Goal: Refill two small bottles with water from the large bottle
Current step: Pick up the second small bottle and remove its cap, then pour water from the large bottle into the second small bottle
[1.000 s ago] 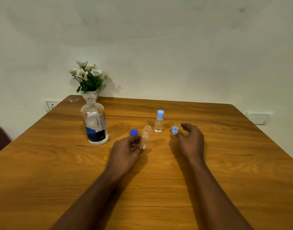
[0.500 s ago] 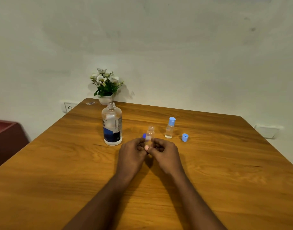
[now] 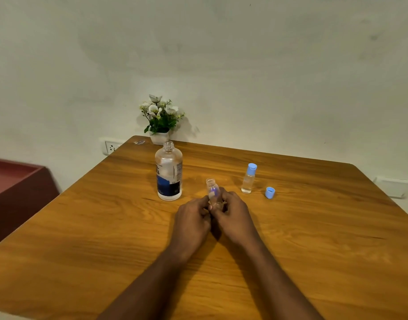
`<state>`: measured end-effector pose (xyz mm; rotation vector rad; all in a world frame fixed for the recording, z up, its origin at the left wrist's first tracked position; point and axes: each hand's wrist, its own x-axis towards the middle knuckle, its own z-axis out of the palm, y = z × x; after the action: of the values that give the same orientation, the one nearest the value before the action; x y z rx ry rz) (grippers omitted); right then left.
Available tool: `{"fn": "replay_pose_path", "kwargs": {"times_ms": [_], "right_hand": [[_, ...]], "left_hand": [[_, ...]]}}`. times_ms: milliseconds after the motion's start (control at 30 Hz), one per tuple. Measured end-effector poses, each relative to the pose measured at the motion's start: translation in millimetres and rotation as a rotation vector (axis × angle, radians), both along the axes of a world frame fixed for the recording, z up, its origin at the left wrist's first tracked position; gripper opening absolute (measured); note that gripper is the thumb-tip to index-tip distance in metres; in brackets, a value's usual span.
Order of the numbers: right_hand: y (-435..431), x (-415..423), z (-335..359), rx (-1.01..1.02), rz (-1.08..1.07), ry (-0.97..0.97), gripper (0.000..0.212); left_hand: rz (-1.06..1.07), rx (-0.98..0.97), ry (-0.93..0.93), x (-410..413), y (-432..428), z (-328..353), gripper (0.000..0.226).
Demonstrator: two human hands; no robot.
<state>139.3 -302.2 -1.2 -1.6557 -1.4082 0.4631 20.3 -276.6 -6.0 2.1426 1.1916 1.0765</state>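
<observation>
A large clear bottle with a blue label stands uncapped left of centre on the wooden table. In front of it, a small open bottle is gripped low down by both my left hand and my right hand, fingers curled round its base. A dark blue patch shows through its glass, probably a cap behind it. A second small bottle with a light blue cap stands to the right, holding clear liquid. A loose light blue cap lies beside it.
A white pot of flowers stands at the table's far edge against the wall. A dark red cabinet sits left of the table. Wall sockets are behind the table's left corner.
My right hand let go of the light blue cap, left it on the table and moved left to join my left hand on the small open bottle. The view shifted left.
</observation>
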Motion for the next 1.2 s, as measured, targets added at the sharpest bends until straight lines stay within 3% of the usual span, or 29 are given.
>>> {"fn": "replay_pose_path", "kwargs": {"times_ms": [133, 300, 400, 600, 733, 867, 1200], "right_hand": [[-2, 0, 3, 0.06, 0.008, 0.081, 0.045], [3, -4, 3, 0.069, -0.002, 0.077, 0.041], [8, -7, 2, 0.062, -0.019, 0.04, 0.044], [15, -14, 0, 0.063, -0.01, -0.054, 0.043], [16, -13, 0, 0.061, 0.028, -0.073, 0.043], [14, -10, 1, 0.052, 0.027, -0.012, 0.049], [16, -5, -3, 0.061, -0.007, -0.012, 0.038]], "left_hand": [[0.052, -0.048, -0.116, -5, -2, 1, 0.042], [0.354, -0.147, -0.312, -31, 10, 3, 0.034], [0.483, -0.206, -0.44, -50, 22, 4, 0.042], [0.375, -0.235, -0.329, -57, 35, 1, 0.079], [0.327, -0.207, -0.227, -56, 46, -1, 0.09], [0.262, -0.192, -0.208, -54, 58, 1, 0.091], [0.247, -0.193, -0.215, -57, 75, 1, 0.076]]}}
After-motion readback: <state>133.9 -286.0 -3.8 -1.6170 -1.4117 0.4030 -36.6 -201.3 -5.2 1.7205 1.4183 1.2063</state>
